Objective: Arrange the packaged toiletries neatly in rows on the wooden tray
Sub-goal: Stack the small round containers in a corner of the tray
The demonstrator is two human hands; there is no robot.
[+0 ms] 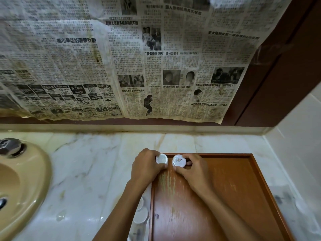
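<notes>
**Two round packets held at the tray's far left corner**

Two small round white packaged toiletries sit side by side at the far left corner of the wooden tray (225, 180), close against its far rim. The left packet (161, 158) is plain white on top; the left hand (145, 166) curls around it, its grip closed on the packet's sides, the hand reaching over the tray's left rim. The right packet (178, 160) carries a small printed emblem; the right hand (192, 168) pinches it between thumb and fingers from the right side. The two packets stand just beside each other with a narrow gap between them.

Most of the tray floor lies bare: the whole stretch to the right of the right hand up to the raised right rim, and the long near part under the forearms, where the finish is worn pale in streaks.

More white packets (140, 214) lie on the marble table (97, 162) just outside the tray's left rim, partly hidden beneath the left forearm. Further left is the beige sink (22, 188), well apart from the tray. A strip of bare marble separates the tray's far rim from the wall, which is covered in newspaper (121, 58).
</notes>
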